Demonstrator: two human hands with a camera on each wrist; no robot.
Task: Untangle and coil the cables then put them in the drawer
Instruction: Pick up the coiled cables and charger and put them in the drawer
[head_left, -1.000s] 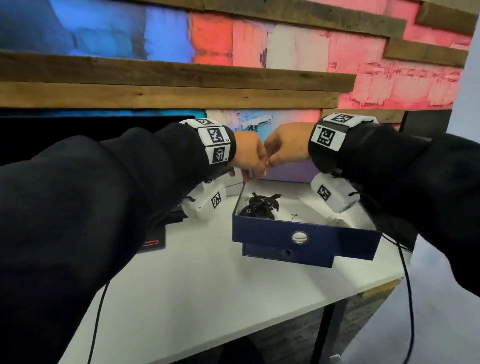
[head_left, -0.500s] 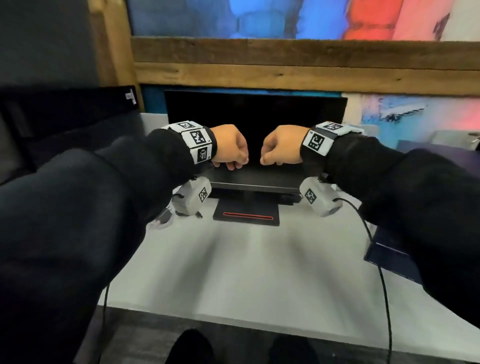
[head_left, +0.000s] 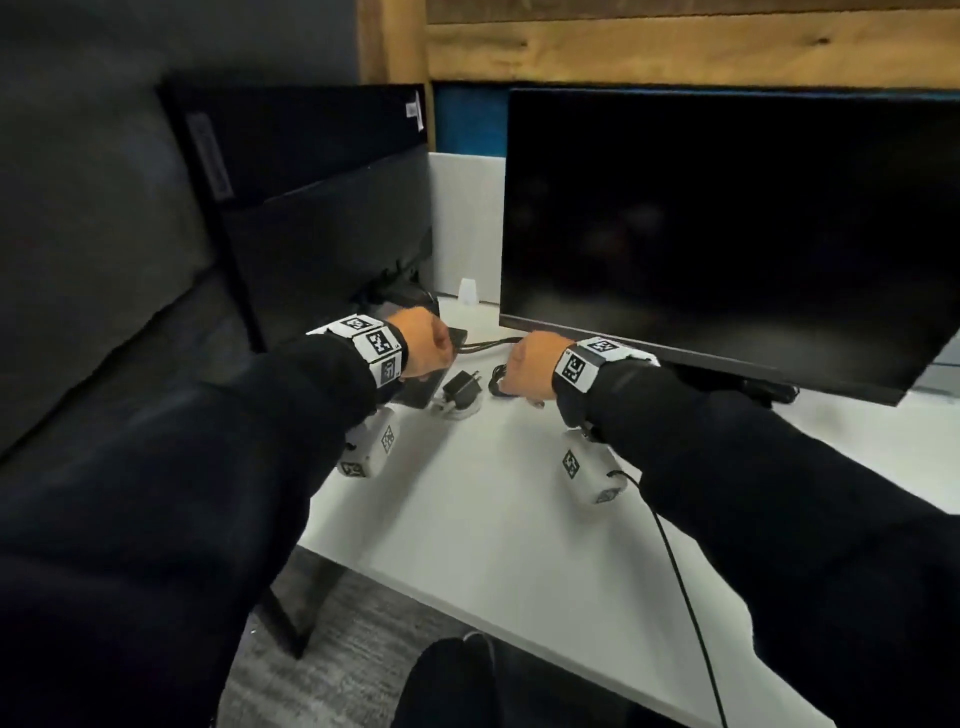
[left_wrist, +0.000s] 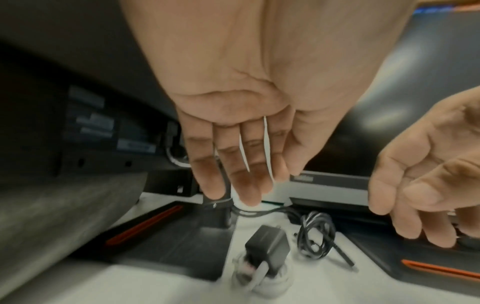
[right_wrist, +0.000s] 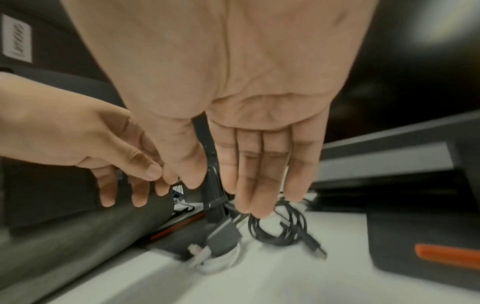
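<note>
A black charger plug (head_left: 460, 391) stands on a small white coiled cable (head_left: 457, 410) on the white desk (head_left: 493, 519). Just right of it lies a black coiled cable (head_left: 496, 382). My left hand (head_left: 426, 343) hovers above and left of the plug; in the left wrist view its fingers (left_wrist: 241, 164) hang straight and hold nothing, with the plug (left_wrist: 267, 244) and the black coil (left_wrist: 315, 234) below. My right hand (head_left: 530, 364) is over the black coil (right_wrist: 278, 228), fingers (right_wrist: 262, 168) straight and empty. The drawer is out of view.
A dark monitor (head_left: 727, 234) stands behind my right hand, and the back of a second monitor (head_left: 322, 208) stands at the left. Their tied black cords (head_left: 488, 344) run between my hands. Monitor bases with orange stripes (right_wrist: 446, 257) flank the cables. The desk's front edge is near.
The view has swung left, from the blue drawer to the monitors. Both hands, fists held together a second ago, have dropped toward the desk and opened over the cables.
</note>
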